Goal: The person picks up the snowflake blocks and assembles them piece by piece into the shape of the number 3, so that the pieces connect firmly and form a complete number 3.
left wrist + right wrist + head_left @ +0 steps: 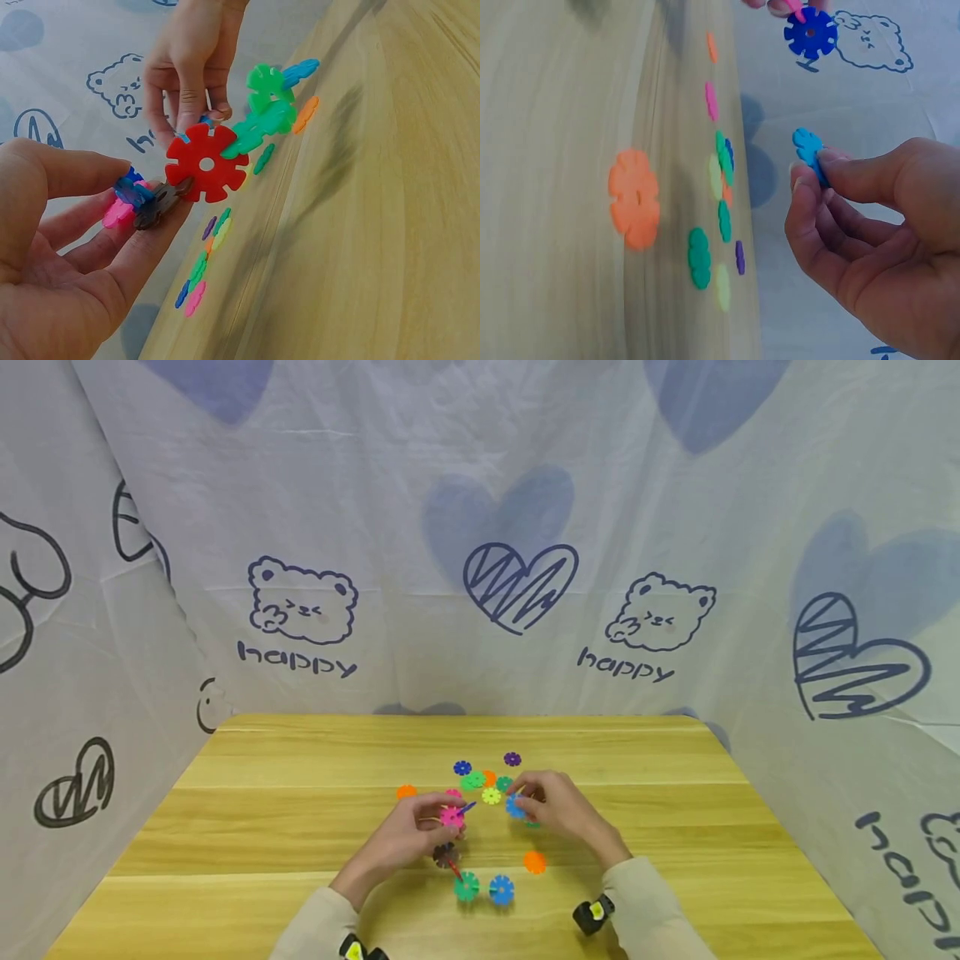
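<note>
My left hand (405, 835) grips a chain of slotted plastic snowflake discs. In the head view its pink disc (452, 817) and an edge-on dark blue disc (468, 807) show at the fingertips. A brown disc (152, 212), a red disc (193, 159), green discs (259, 126) and a blue end disc (301, 72) reach outward from that hand. Between thumb and fingertips, my right hand (558, 806) pinches a single light blue disc (808, 148), held apart from the chain's dark blue disc (811, 33).
Loose discs lie on the wooden table (262, 852): an orange disc (535, 862) near the chain, another orange disc (406, 791) at left, a purple disc (512, 759) and several others farther back. A printed white cloth (405, 635) hangs behind the table.
</note>
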The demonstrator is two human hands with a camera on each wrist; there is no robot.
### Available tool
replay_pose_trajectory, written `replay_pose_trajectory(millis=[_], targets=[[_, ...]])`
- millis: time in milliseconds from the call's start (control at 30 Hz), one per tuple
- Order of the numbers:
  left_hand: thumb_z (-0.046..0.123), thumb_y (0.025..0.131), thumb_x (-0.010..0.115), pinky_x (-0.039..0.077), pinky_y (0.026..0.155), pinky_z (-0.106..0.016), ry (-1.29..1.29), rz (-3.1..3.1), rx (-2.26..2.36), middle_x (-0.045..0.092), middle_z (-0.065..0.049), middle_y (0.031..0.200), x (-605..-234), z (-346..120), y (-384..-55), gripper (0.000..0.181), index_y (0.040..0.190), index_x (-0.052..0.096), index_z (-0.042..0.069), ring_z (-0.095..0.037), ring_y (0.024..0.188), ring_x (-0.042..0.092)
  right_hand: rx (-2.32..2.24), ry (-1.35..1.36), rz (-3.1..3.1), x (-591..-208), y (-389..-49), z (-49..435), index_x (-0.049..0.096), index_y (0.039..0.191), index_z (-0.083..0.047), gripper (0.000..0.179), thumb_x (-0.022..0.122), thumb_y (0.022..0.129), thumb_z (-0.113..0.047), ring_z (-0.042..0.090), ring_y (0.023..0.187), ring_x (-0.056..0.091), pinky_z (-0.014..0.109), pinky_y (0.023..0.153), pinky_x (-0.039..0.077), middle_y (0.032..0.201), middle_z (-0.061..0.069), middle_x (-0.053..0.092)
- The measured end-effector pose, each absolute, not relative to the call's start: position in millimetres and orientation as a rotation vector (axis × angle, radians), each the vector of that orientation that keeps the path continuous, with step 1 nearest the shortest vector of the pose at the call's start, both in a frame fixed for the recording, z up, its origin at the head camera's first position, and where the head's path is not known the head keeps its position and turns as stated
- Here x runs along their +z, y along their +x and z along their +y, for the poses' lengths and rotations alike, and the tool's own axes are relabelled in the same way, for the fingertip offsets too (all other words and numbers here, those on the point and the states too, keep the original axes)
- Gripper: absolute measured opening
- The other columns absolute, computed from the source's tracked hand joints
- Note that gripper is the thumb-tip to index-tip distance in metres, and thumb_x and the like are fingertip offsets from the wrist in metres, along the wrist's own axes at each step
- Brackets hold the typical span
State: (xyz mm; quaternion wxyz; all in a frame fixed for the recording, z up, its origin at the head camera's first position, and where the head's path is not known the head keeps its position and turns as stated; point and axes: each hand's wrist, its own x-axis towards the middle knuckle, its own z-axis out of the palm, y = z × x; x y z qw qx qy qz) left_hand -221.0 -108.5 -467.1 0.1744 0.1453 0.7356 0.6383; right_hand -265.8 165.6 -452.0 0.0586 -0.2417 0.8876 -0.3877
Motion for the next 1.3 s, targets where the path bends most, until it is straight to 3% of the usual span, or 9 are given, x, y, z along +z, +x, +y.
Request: replay_pose_trajectory(millis=[167, 267, 500, 700, 1033, 1300], targets=[[0.016, 0.098, 0.07, 0.061, 0.077, -0.032, 0.423, 2.102, 1.793, 0.07, -0.03, 0.119, -468, -108, -221, 0.047, 0.142, 0.058, 0.004, -0.038, 0.104, 0.073, -1.228, -0.737, 2.653, -447, -263, 158, 0.073, 0.114, 0.0, 0.017, 0.063, 0.101, -0.005, 0.028, 0.069, 0.066, 0.022, 0.059, 0.053, 0.086, 0.009, 0.073], [0.015, 0.098, 0.07, 0.06, 0.077, -0.031, 0.435, 2.108, 1.783, 0.071, -0.029, 0.12, -468, -108, -222, 0.048, 0.142, 0.058, 0.003, -0.037, 0.105, 0.073, -1.265, -0.725, 2.623, -445, -261, 153, 0.073, 0.114, 0.0, 0.017, 0.063, 0.101, -0.005, 0.032, 0.069, 0.067, 0.03, 0.06, 0.058, 0.085, 0.009, 0.071], [0.013, 0.098, 0.069, 0.061, 0.077, -0.031, 0.457, 2.069, 1.799, 0.07, -0.03, 0.122, -467, -109, -221, 0.048, 0.143, 0.057, 0.001, -0.035, 0.106, 0.073, -1.353, -0.725, 2.567, -442, -259, 141, 0.075, 0.114, 0.0, 0.019, 0.06, 0.102, -0.002, 0.019, 0.066, 0.065, 0.048, 0.067, 0.062, 0.095, 0.013, 0.073], [0.012, 0.098, 0.069, 0.059, 0.078, -0.028, 0.494, 2.079, 1.795, 0.071, -0.029, 0.121, -466, -109, -221, 0.047, 0.142, 0.057, 0.0, -0.036, 0.108, 0.073, -1.368, -0.74, 2.559, -441, -258, 138, 0.073, 0.118, 0.001, 0.02, 0.059, 0.103, -0.001, 0.015, 0.068, 0.065, 0.049, 0.071, 0.062, 0.096, 0.014, 0.072], [0.01, 0.099, 0.067, 0.058, 0.085, -0.027, 0.545, 2.112, 1.766, 0.071, -0.029, 0.119, -467, -109, -221, 0.041, 0.138, 0.06, 0.0, -0.022, 0.105, 0.073, -1.34, -0.719, 2.566, -441, -257, 135, 0.075, 0.115, -0.005, 0.019, 0.06, 0.103, -0.004, 0.01, 0.062, 0.062, 0.046, 0.065, 0.061, 0.091, 0.011, 0.071], [0.011, 0.101, 0.064, 0.058, 0.089, -0.03, 0.546, 2.133, 1.752, 0.072, -0.029, 0.118, -466, -107, -221, 0.037, 0.136, 0.062, 0.0, -0.023, 0.105, 0.073, -1.368, -0.707, 2.535, -441, -255, 132, 0.075, 0.115, -0.002, 0.02, 0.059, 0.103, -0.003, 0.01, 0.062, 0.061, 0.047, 0.067, 0.061, 0.088, 0.014, 0.071]])
